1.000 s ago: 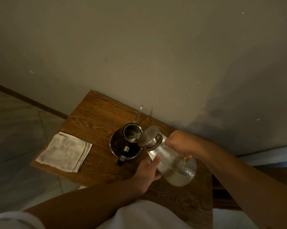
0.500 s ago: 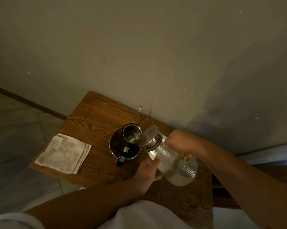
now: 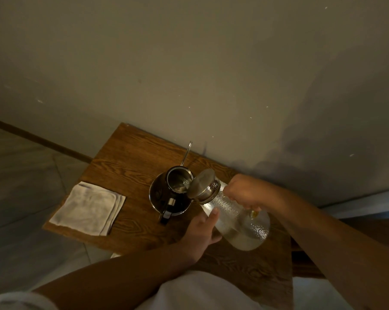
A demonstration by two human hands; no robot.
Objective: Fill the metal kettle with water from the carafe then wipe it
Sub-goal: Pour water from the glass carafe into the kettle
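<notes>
At lower centre of the frame, the glass carafe (image 3: 238,222), gripped at its neck by the right hand (image 3: 245,191) and steadied by the flat-fingered left hand (image 3: 200,231), tilts over the metal pot (image 3: 180,182) on the tabletop (image 3: 126,157): pouring apparently under way, pot seemingly part-filled, water left in the carafe.

Bare left hand (image 3: 200,233), bare right hand (image 3: 245,193), white short sleeve (image 3: 16,300), white garment (image 3: 200,291)

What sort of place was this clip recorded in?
Probably a dimly lit corner of a home or guest room used for making drinks. A small wooden table stands against a plain wall on a tiled floor. A glass carafe is tilted over a steel kettle, with a folded cloth nearby.
</notes>
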